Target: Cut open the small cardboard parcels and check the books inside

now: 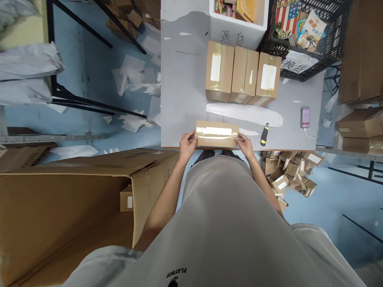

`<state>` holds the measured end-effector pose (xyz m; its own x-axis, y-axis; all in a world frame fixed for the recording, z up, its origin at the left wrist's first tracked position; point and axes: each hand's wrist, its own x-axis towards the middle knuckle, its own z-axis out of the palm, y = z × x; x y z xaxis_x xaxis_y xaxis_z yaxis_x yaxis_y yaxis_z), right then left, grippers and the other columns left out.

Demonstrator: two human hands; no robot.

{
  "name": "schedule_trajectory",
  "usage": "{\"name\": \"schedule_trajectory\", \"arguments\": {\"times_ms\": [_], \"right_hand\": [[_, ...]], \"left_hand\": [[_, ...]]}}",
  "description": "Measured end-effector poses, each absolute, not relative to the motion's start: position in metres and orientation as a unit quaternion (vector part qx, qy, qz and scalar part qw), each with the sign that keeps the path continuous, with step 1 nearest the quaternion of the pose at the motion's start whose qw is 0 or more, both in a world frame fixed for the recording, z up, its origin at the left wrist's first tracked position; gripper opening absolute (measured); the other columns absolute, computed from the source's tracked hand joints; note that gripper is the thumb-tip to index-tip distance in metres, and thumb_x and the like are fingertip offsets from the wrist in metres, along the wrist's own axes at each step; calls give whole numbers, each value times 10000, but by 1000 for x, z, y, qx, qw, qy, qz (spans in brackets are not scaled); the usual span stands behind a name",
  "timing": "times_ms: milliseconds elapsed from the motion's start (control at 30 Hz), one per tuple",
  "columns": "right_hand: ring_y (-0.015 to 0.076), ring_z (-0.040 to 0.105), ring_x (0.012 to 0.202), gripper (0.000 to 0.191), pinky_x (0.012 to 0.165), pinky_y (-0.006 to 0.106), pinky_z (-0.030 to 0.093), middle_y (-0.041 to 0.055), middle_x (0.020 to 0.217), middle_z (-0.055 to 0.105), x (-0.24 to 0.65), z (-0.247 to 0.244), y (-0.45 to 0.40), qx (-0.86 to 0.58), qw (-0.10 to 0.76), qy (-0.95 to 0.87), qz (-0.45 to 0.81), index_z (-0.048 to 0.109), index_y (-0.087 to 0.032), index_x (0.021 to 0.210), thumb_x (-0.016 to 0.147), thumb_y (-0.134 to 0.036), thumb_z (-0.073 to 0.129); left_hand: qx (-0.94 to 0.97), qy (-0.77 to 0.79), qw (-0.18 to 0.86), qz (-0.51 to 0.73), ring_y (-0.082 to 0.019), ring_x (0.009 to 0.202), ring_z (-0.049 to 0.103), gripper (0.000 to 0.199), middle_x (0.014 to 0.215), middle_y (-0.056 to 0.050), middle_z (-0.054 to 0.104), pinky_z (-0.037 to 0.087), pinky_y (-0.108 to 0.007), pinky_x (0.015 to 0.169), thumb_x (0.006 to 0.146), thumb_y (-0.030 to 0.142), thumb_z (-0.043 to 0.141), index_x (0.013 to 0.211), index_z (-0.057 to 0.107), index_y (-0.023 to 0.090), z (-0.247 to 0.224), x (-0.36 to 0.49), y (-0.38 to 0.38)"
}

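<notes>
A taped brown cardboard box (217,140) lies at the near edge of the grey table (182,87), clear tape shining along its top. My left hand (187,144) grips its left end, and my right hand (245,145) holds the right end, with fingers closed on the corners. To the right of my right hand lies a yellow and black utility knife (264,134). Behind the held box, three more cardboard boxes (245,73) stand side by side, labels on their front faces.
A white bin (239,30) and a black crate (329,48) with books stand at the back. A phone (305,117) with a cable lies to the right. Below left is a large open carton (66,223); discarded boxes (291,173) lie heaped on the floor at right.
</notes>
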<state>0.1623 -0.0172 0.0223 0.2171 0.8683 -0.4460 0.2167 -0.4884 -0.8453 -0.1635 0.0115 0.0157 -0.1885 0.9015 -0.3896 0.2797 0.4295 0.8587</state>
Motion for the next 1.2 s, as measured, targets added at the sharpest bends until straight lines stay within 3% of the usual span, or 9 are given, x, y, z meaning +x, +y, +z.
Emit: {"name": "schedule_trajectory", "arguments": {"times_ms": [267, 433, 567, 667, 833, 1000, 1200], "right_hand": [[343, 765, 1200, 821, 1110, 482, 613, 199, 1325, 834, 186, 21, -19, -749, 329, -365, 445, 806, -152, 1237, 842, -862, 692], [333, 712, 1197, 681, 1075, 449, 588, 150, 1221, 850, 215, 18, -24, -782, 315, -346, 413, 762, -196, 1041, 916, -827, 539], [310, 684, 1092, 607, 1007, 425, 574, 127, 1044, 821, 231, 6, -26, -810, 299, -321, 389, 651, -250, 885, 923, -809, 419], [292, 646, 1000, 532, 947, 412, 561, 101, 915, 764, 239, -3, -25, -817, 292, -312, 386, 569, -289, 811, 943, -767, 377], [251, 572, 868, 435, 857, 377, 528, 54, 816, 683, 242, -12, -25, -814, 303, -307, 388, 481, -321, 767, 964, -701, 401], [258, 599, 923, 456, 894, 376, 530, 75, 884, 723, 240, -12, -28, -812, 312, -296, 396, 526, -302, 795, 969, -701, 391], [288, 684, 1095, 617, 1002, 402, 584, 123, 1089, 821, 235, 1, -35, -794, 325, -287, 426, 675, -235, 918, 932, -814, 463]], "left_hand": [[544, 661, 427, 291, -306, 1213, 771, 371, 1302, -127, 789, 619, -463, 1169, 1050, 326, 629, 1334, 818, 179, 81, -134, 1], [662, 548, 462, 220, -355, 1428, 708, 467, 1567, -93, 726, 563, -505, 1263, 1092, 409, 624, 1516, 748, 256, 145, -93, -10], [740, 426, 495, 162, -343, 1662, 514, 580, 1725, -62, 613, 409, -532, 1405, 1120, 501, 582, 1665, 612, 305, 164, -55, -20], [784, 359, 490, 130, -334, 1775, 299, 613, 1852, -53, 439, 304, -567, 1455, 1137, 468, 533, 1731, 511, 319, 161, -30, -29], [799, 336, 489, 102, -365, 1803, 120, 661, 1923, -83, 265, 323, -585, 1443, 1122, 420, 566, 1758, 445, 286, 156, -15, -37], [804, 342, 478, 93, -338, 1801, 149, 633, 1891, -104, 342, 299, -558, 1457, 1166, 470, 486, 1755, 458, 238, 164, -24, -29], [766, 428, 473, 80, -377, 1731, 387, 667, 1824, -128, 464, 409, -544, 1408, 1153, 473, 535, 1752, 493, 183, 168, -50, -23]]}}
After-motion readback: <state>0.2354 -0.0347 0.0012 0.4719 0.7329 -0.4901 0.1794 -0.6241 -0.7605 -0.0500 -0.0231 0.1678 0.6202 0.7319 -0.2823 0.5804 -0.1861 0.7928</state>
